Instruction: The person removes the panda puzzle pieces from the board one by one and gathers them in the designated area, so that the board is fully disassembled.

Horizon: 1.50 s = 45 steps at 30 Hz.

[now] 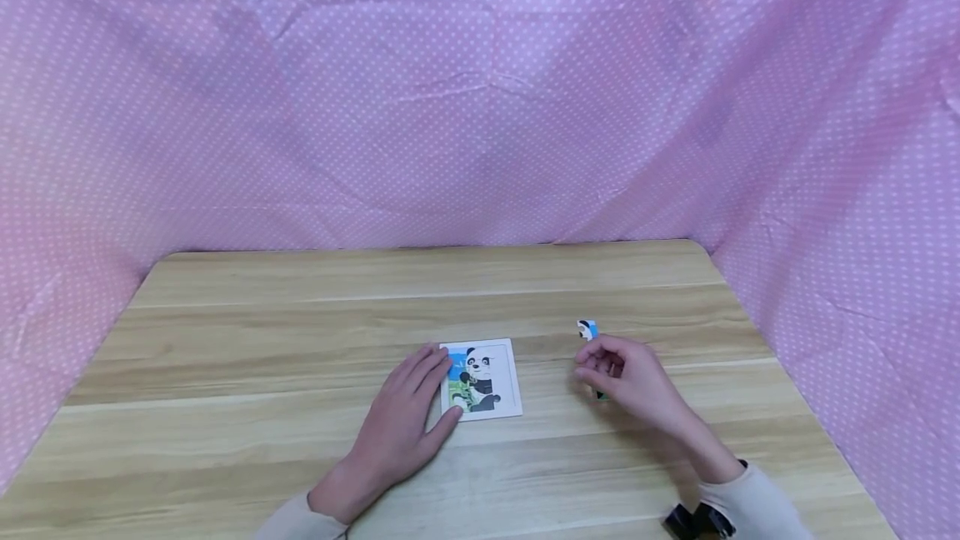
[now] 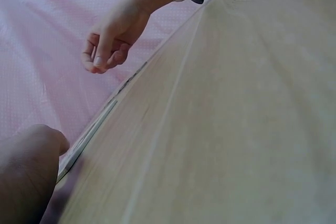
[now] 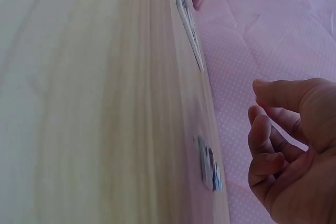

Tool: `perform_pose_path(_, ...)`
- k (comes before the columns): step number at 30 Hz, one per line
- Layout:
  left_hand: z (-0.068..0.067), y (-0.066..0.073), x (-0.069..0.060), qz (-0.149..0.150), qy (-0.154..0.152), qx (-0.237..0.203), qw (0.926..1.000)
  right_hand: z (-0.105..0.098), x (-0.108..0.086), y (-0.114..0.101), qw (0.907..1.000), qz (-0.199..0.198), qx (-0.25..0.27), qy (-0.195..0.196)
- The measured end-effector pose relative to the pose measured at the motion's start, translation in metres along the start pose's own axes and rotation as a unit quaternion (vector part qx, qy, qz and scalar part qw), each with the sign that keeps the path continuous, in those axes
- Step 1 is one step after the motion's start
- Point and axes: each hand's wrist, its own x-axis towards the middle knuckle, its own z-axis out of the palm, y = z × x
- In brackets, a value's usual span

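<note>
A square white-framed panda puzzle point(image 1: 512, 377) lies flat on the table, with picture pieces at its left and middle and a plain white strip along its right. My left hand point(image 1: 405, 411) rests on the board's left side, fingers extended at the upper edge and thumb at the lower corner. Off to the right, my right hand point(image 1: 630, 377) hovers over loose puzzle pieces point(image 3: 208, 166). Its fingers are loosely bent, and the right wrist view shows nothing between thumb and index finger. One piece with a panda's ear point(image 1: 587, 329) peeks out beyond it; others are partly hidden underneath.
The wooden table point(image 1: 300, 290) has rounded far corners. Pink dotted cloth point(image 1: 480, 107) hangs behind it and along both sides. A black device point(image 1: 697, 521) is strapped at the right wrist, by the light sleeve.
</note>
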Motion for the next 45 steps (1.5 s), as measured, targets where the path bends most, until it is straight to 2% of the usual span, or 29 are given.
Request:
perform_pose_path(8, -0.001, 0.001, 0.001, -0.006, -0.011, -0.005, 0.9999, 0.015, 0.012, -0.012, 0.9998, 0.001, 0.007, -0.021)
perform_pose_path(16, -0.001, 0.001, 0.001, 0.017, -0.012, -0.017, 0.9996, 0.032, 0.021, -0.015, 0.9994, 0.001, -0.002, -0.033)
perform_pose_path(26, 0.000, 0.000, 0.000, 0.035, -0.044, -0.004, 0.9984, 0.053, 0.033, -0.024, 0.9991, 0.003, 0.001, -0.042)
perform_pose_path(33, 0.001, -0.001, -0.001, 0.030, -0.068, 0.006, 0.9972, 0.066, 0.042, -0.028, 0.9988, 0.014, -0.009, -0.046)
perform_pose_path(40, 0.000, 0.000, -0.001, 0.028, -0.076, 0.024, 0.9964, 0.076, 0.050, -0.029, 0.9987, 0.011, -0.032, -0.039)
perform_pose_path(45, 0.000, 0.001, -0.001, 0.022, -0.084, 0.031, 0.9958, 0.082, 0.054, -0.024, 0.9986, 0.012, -0.029, -0.044)
